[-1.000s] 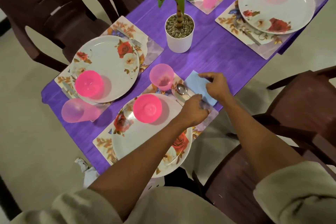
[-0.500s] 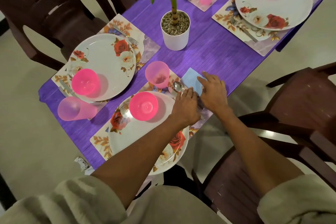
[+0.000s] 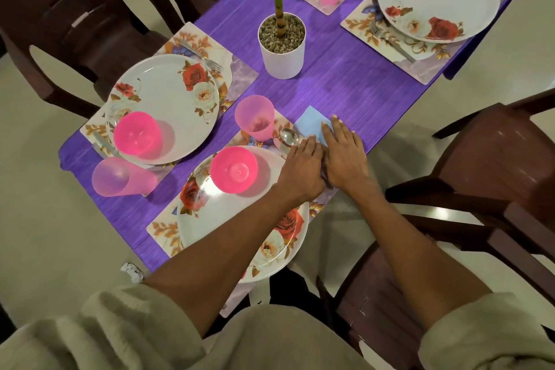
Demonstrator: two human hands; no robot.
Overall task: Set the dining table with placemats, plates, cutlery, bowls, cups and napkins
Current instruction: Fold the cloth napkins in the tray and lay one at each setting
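A light blue napkin (image 3: 310,122) lies on the purple table (image 3: 354,90) at the right side of the nearest place setting. My right hand (image 3: 344,156) lies flat on it with straight fingers. My left hand (image 3: 303,170) rests flat beside it, fingers straight, over the cutlery; a spoon bowl (image 3: 289,137) shows just beyond its fingertips. The near floral plate (image 3: 228,219) carries a pink bowl (image 3: 233,169) on a floral placemat (image 3: 162,230). A pink cup (image 3: 255,117) stands behind the plate.
A white pot with a plant (image 3: 282,45) stands mid-table. A second setting (image 3: 163,108) with pink bowl (image 3: 136,132) and a tipped pink cup (image 3: 120,177) lies left. Two more settings sit at the far right (image 3: 435,0). Dark wooden chairs (image 3: 480,177) surround the table.
My right hand slid back along the napkin and flattened onto it. My left hand uncurled and now lies flat beside the right one.
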